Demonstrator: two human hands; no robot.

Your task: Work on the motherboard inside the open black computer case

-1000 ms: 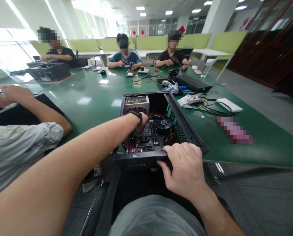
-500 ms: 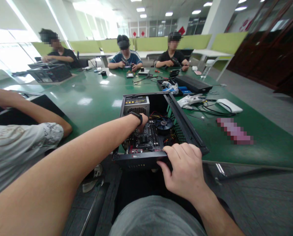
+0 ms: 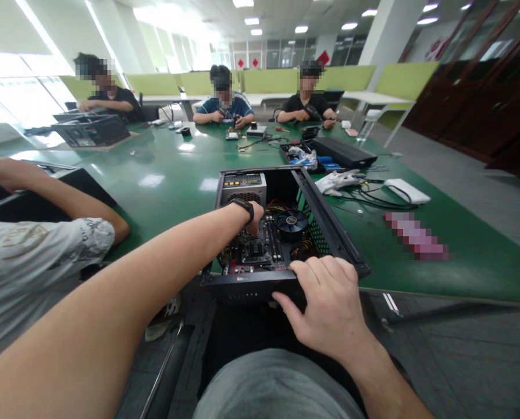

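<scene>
An open black computer case point(image 3: 330, 215) lies at the near table edge, its inside facing up. My left hand point(image 3: 256, 218), with a black band at the wrist, reaches inside over the motherboard point(image 3: 260, 251). Its fingers point down, curled together at the board, and what is between them is hidden. A round black fan point(image 3: 291, 223) sits just right of that hand, and a grey power supply point(image 3: 244, 189) is behind it. My right hand point(image 3: 325, 297) grips the near rim of the case, fingers over the top and thumb on the outer face.
White gloves point(image 3: 338, 181), black cables and a white box point(image 3: 407, 190) lie right of the case. Behind them is a black tray point(image 3: 301, 157) holding gloves and blue items. A co-worker's arm point(image 3: 68, 198) rests at another case on the left; several people sit across the green table point(image 3: 173, 174).
My left hand has shifted very slightly within the case, with its fingers still down at the board. My right thumb has slid a little left along the rim's outer face.
</scene>
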